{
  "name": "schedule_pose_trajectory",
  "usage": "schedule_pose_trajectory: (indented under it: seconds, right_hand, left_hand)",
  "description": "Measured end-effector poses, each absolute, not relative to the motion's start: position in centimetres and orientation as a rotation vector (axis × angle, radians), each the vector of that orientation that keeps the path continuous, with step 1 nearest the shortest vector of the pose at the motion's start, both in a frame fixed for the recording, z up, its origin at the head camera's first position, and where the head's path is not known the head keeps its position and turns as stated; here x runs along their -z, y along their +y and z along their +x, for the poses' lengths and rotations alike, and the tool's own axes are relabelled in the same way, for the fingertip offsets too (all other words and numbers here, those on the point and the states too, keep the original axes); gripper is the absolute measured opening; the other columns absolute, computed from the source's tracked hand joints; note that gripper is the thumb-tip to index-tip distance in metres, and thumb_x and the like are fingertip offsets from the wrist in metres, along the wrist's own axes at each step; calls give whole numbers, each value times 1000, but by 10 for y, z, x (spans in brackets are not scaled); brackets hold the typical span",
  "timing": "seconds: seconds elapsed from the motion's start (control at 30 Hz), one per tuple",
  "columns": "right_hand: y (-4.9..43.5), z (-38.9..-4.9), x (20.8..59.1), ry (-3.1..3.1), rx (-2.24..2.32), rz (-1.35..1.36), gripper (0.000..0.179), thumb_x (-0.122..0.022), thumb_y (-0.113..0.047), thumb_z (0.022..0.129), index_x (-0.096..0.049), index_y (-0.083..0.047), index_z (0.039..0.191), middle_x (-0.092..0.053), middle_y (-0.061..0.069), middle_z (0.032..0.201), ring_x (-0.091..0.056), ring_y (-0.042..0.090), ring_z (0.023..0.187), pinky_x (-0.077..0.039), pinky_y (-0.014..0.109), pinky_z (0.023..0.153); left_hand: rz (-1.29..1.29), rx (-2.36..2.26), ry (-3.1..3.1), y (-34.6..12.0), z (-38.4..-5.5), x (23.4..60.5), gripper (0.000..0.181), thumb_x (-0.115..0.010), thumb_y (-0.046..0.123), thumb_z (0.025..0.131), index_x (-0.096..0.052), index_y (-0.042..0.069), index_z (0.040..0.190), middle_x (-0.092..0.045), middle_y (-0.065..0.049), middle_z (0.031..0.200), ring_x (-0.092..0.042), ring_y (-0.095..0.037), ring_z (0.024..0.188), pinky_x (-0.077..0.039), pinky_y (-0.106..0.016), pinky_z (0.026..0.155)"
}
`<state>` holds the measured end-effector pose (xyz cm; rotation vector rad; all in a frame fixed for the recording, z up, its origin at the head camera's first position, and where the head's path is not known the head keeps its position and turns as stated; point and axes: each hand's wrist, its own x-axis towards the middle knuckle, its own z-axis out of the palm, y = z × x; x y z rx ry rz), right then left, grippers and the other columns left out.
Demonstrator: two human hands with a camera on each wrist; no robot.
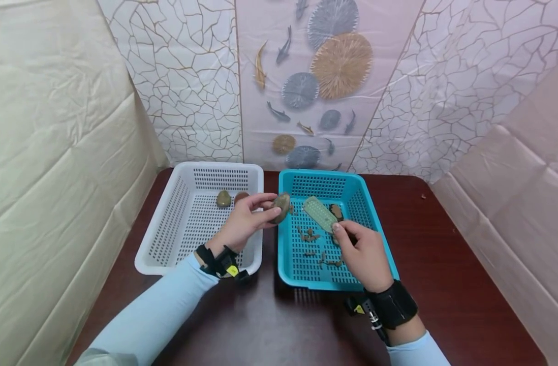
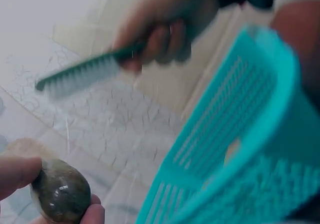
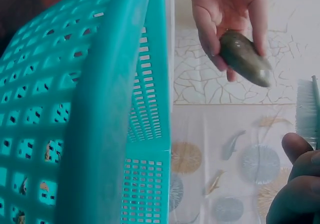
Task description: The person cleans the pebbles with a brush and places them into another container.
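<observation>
My left hand holds a smooth, dark olive stone between thumb and fingers, over the gap between the two baskets. In the left wrist view the stone looks shiny, with the thumb on one side and fingertips on the other. My right hand grips the handle of a green brush above the turquoise basket. White bristles show along the brush in the left wrist view. Brush and stone are apart.
A white basket at left holds a greenish stone and a reddish-brown stone. Inside the turquoise basket lie brown scraps and a dark brown stone. Both baskets stand on a dark red table with cloth-covered walls around it.
</observation>
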<state>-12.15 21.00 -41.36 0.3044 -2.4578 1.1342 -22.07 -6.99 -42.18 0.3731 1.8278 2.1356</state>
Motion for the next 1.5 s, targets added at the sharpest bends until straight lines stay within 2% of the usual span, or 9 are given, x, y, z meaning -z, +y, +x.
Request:
schedule_pose_trajectory:
  seconds: [0.23,0.33,0.53,0.63,0.83,1.07,1.2,1.3,1.5]
  right_hand:
    - [212,-119,414,-2454,-1153,302,21,-63,-16,114,-77,-9,100,-46,-5,65,-44,15,56,-37,34,52]
    - [214,-119,414,-2449,-1169,302,21,-63,-16,115,-77,-11,101,-48,-5,65,-45,15,55,-38,35,51]
    - [217,-119,414,-2447,-1178,292,21,-63,-17,114,-78,-12,101,-51,-5,66,-47,15,55,-39,34,51]
    - [217,-119,414,-2454,-1168,289,20,-63,-17,114,-78,-11,102,-49,-5,66,-47,15,56,-38,34,52]
    - [217,-119,415,-2458,-1162,279,20,-64,-18,114,-78,-11,102,-49,-5,65,-47,15,56,-38,34,51]
    - [219,-120,416,-2448,-1155,270,21,-64,-17,114,-79,-8,102,-51,-4,67,-48,15,57,-39,34,52]
    - [220,-120,414,-2450,-1143,257,21,-64,-17,114,-80,-9,102,-51,-3,68,-48,15,58,-39,33,52]
    - [221,-119,412,-2455,-1147,240,21,-64,-19,114,-80,-9,103,-53,-3,68,-48,16,59,-39,32,52]
    - [224,-119,410,-2467,-1155,228,23,-63,-20,114,-80,-9,103,-51,-2,68,-48,17,59,-38,33,53]
  left_hand:
    - [283,-2008,2149,-101,-243,415,38,-76,14,106,-68,-2,140,-66,-21,133,-70,-29,114,-64,-42,96]
    - [264,-1884,2305,-115,-255,416,37,-76,20,106,-68,-2,135,-65,-20,129,-70,-30,111,-65,-38,91]
    - [293,-1488,2605,-134,-277,423,33,-78,28,105,-73,-1,119,-74,-18,112,-74,-26,90,-64,-32,76]
    - [295,-1314,2689,-139,-287,432,31,-79,32,104,-74,2,108,-76,-12,101,-73,-21,79,-60,-30,68]
    - [246,-1012,2728,-145,-305,455,36,-80,38,102,-66,9,87,-62,-2,78,-56,-17,69,-45,-31,62]
    - [201,-862,2736,-138,-313,472,37,-84,38,98,-66,8,85,-63,-5,82,-56,-21,73,-45,-34,66]
    - [173,-835,2712,-136,-318,482,37,-83,40,99,-69,9,84,-62,-7,95,-60,-22,79,-50,-33,69]
    - [163,-835,2693,-135,-319,484,35,-81,40,101,-72,8,92,-66,-10,105,-64,-24,86,-53,-34,72]
    - [181,-801,2651,-132,-321,483,36,-76,42,105,-80,7,96,-77,-9,97,-72,-22,79,-57,-33,69]
